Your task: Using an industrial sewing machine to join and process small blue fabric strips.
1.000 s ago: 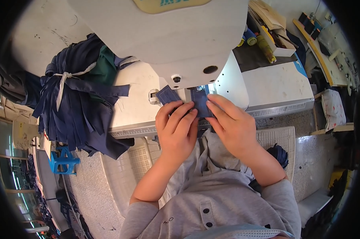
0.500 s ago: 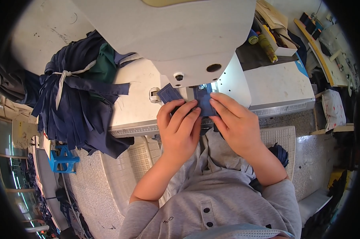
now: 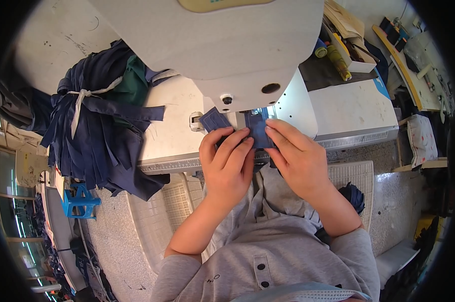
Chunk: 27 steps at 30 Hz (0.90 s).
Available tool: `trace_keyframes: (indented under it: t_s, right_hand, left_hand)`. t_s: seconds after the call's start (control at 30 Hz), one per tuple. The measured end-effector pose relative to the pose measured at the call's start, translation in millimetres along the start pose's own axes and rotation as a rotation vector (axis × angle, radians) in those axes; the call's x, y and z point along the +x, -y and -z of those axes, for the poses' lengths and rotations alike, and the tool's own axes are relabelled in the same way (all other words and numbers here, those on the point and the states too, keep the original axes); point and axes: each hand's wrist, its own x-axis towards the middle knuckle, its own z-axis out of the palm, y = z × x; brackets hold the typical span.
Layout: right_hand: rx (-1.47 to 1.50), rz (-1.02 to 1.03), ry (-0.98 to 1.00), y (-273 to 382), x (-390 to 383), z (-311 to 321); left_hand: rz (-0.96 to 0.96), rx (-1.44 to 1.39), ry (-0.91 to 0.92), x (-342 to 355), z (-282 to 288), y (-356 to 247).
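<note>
We locate the dark blue cloth (image 3: 258, 135) at the front of the white work surface (image 3: 174, 108), its far edge beneath the sewing machine head (image 3: 237, 55). We note the left hand (image 3: 228, 168) with bent fingers at the cloth's left edge and the right hand (image 3: 302, 162) touching its right edge — we cannot tell whether either grip is clamped. A tied navy bundle (image 3: 104, 130) lies farther left.

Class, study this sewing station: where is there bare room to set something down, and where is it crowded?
The white tabletop is bare at right between dark mat and front edge; a smaller patch lies between navy bundle and metal fitting. It's crowded below the machine head, where left hand and right hand touch navy cloth.
</note>
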Motion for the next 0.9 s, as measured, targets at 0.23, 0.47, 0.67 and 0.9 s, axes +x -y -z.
trace_keyframes:
  t_s: [0.23,0.47,0.67,0.9]
  right_hand:
    - [-0.005,-0.002,0.006,0.8,0.2,0.4]
    - [-0.026,0.005,0.001,1.2,0.2,0.4]
    - [-0.027,-0.001,0.01,3.7,1.7,1.1]
    - [0.008,-0.053,0.018,4.0,2.2,1.6]
  left_hand:
    - [0.007,-0.009,-0.003,-0.8,-0.9,0.4]
    - [0.001,-0.02,-0.004,-2.2,-1.2,1.5]
    - [0.001,-0.018,0.011,-0.3,0.2,0.4]
    - [0.018,-0.004,0.006,1.1,1.1,-1.8]
